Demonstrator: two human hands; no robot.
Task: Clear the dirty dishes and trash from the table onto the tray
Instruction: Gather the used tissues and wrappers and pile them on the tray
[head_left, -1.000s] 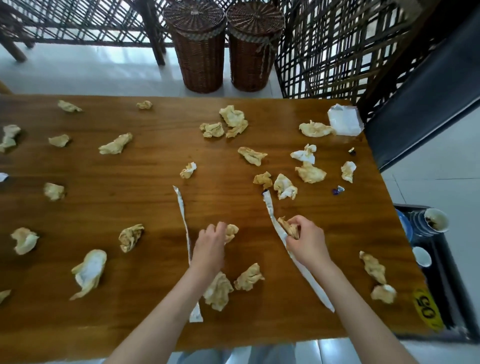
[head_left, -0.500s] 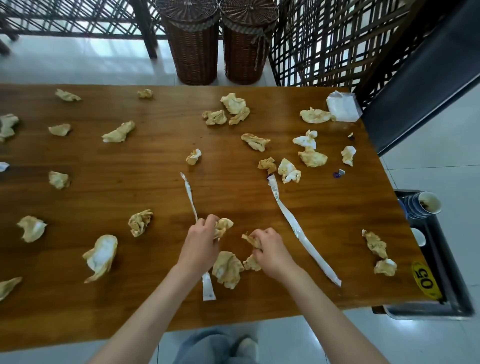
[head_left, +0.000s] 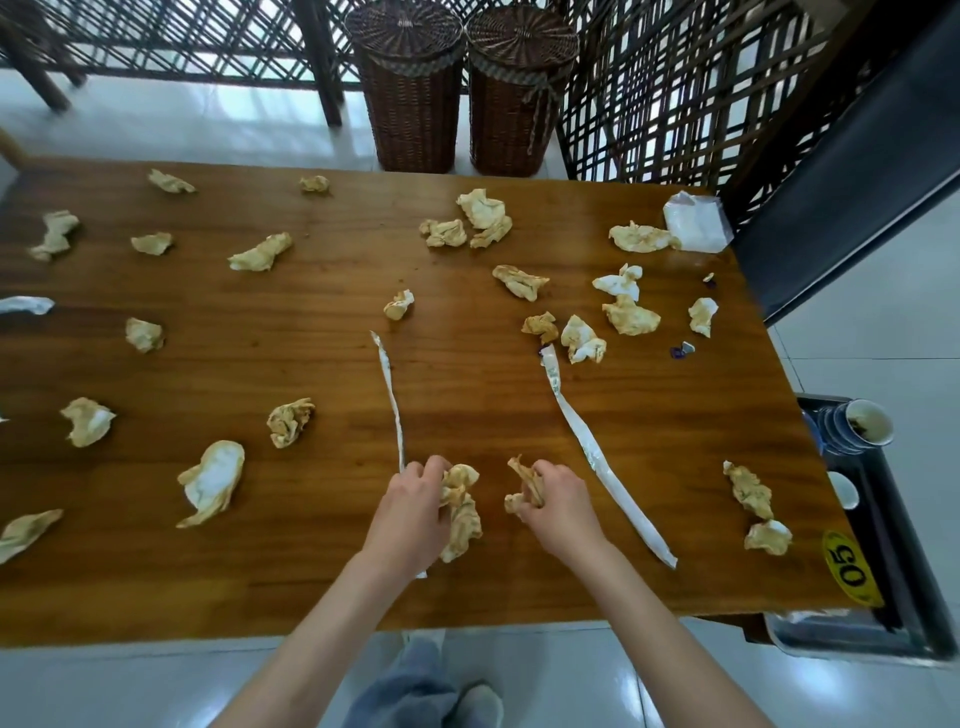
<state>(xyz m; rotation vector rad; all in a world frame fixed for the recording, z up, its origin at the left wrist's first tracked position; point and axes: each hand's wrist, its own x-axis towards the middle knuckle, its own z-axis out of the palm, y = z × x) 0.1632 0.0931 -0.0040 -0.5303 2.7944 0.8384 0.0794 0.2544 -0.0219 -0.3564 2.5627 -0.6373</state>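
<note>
Several crumpled, stained napkins lie scattered over the wooden table (head_left: 311, 587). My left hand (head_left: 410, 514) grips a bunch of crumpled napkins (head_left: 462, 512) near the table's front edge. My right hand (head_left: 558, 501) is closed on other crumpled napkins (head_left: 524, 486) just to the right. Two long white paper strips lie on the wood: one (head_left: 389, 395) beside my left hand, the other (head_left: 597, 452) to the right of my right hand. The tray (head_left: 904, 545) sits low beyond the table's right edge, holding stacked paper cups (head_left: 857, 428).
A white packet (head_left: 696, 223) rests at the far right corner. Small purple scraps (head_left: 680, 351) lie near the right edge. Two wicker baskets (head_left: 410, 88) and a lattice screen stand behind the table. A yellow "05" sticker (head_left: 852, 571) marks the near right corner.
Both hands have pulled back toward the front edge and gathered more napkins: the two pieces that lay near the edge are now in my grips. The right hand moved left off the strip.
</note>
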